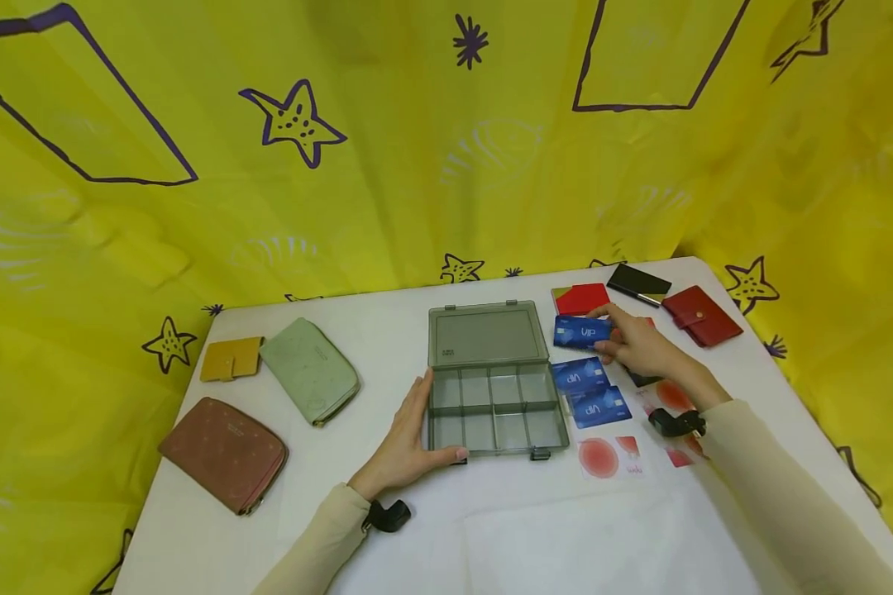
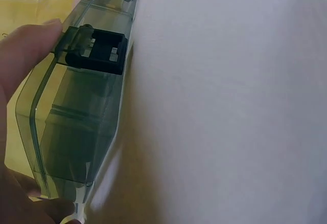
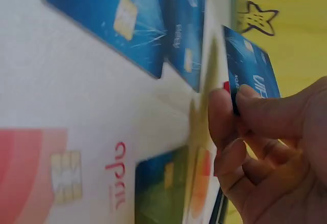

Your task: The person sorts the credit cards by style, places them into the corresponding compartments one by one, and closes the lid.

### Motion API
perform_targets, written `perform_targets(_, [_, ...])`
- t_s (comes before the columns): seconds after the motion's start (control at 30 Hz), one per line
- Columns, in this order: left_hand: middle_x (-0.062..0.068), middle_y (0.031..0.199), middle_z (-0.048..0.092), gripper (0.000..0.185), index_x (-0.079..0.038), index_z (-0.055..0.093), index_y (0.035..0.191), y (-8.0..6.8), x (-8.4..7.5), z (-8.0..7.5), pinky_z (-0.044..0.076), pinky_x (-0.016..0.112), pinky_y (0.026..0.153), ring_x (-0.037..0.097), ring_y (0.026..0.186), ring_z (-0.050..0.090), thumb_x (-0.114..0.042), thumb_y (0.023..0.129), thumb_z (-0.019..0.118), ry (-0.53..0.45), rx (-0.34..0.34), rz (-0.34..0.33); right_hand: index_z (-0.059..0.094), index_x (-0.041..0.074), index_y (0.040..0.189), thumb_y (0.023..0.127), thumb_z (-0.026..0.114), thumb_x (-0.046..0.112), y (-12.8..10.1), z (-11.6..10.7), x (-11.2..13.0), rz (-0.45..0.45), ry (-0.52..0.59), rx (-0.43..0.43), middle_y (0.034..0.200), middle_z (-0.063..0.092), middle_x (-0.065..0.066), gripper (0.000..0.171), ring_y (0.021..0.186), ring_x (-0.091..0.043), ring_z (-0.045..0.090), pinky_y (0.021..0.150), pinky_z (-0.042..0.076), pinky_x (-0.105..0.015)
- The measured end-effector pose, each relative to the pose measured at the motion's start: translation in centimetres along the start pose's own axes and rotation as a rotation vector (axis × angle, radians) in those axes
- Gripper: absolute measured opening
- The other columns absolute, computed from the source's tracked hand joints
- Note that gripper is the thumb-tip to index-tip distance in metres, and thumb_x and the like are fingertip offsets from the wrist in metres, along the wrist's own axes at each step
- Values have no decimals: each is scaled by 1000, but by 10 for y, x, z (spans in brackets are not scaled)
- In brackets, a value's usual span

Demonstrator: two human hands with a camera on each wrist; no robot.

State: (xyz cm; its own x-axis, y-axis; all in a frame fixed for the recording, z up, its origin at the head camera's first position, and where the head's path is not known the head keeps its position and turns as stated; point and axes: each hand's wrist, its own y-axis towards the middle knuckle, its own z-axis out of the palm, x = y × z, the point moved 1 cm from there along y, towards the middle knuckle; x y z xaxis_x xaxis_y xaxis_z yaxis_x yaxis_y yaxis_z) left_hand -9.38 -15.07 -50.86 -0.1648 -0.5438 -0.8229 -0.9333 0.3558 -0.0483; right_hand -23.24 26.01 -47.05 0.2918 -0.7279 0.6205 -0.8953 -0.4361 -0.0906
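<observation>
My right hand (image 1: 640, 340) pinches a blue VIP card (image 1: 581, 331) between thumb and fingers. In the right wrist view this card (image 3: 250, 68) is tilted up, apart from the table. Two more blue cards (image 1: 599, 406) lie overlapping below it, beside the box. A grey see-through plastic box (image 1: 494, 409) stands in the middle with its lid (image 1: 489, 335) folded back, its compartments bare. My left hand (image 1: 405, 438) rests against the box's left side, thumb at the front edge near a black latch (image 2: 97, 49), fingers along the side wall.
White and red cards (image 1: 612, 459) lie right of the box, some under my right forearm. Behind are red cards (image 1: 584, 299), a black card holder (image 1: 639, 284) and a red wallet (image 1: 703, 316). At left lie yellow (image 1: 231, 359), green (image 1: 310, 371) and brown (image 1: 226, 454) wallets.
</observation>
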Motion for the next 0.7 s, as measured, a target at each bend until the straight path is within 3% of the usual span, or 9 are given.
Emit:
perform_targets(0.1, [13, 180, 7, 127, -20, 1, 173, 1, 1, 1, 13, 74, 127, 36, 166, 2, -44, 85, 89, 8, -11, -1, 41, 6, 146, 101, 69, 2, -8, -7, 1, -14, 40, -47, 94, 68, -14, 54, 75, -21, 69, 74, 55, -33])
perform_targets(0.2, [12, 180, 7, 126, -21, 2, 173, 1, 1, 1, 12, 72, 127, 35, 166, 2, -44, 85, 89, 6, -18, -10, 47, 7, 147, 100, 71, 2, -16, -11, 5, -12, 110, -99, 101, 68, -17, 53, 80, -24, 73, 78, 60, -26])
perform_targets(0.37, [10, 180, 8, 126, -23, 1, 173, -1, 1, 1, 12, 72, 128, 34, 167, 2, -44, 85, 89, 4, -22, -17, 56, 4, 149, 98, 77, 9, -31, -10, 18, 7, 287, -165, 109, 70, -17, 55, 90, -12, 73, 81, 58, -13])
perform_targets(0.53, [13, 179, 11, 127, -22, 4, 173, -1, 0, 3, 14, 75, 125, 38, 166, 6, -41, 83, 91, -5, -54, -9, 53, -2, 150, 94, 79, 2, -45, 7, 44, -53, 485, -176, 104, 65, -14, 62, 89, -9, 67, 84, 59, -13])
perform_targets(0.7, [13, 179, 15, 127, -19, 7, 173, 0, -1, 7, 16, 77, 124, 41, 165, 10, -41, 82, 92, -9, -88, 7, 55, -4, 147, 90, 81, -2, -50, 37, 68, -141, 549, -137, 103, 62, -13, 62, 88, -12, 67, 84, 58, -14])
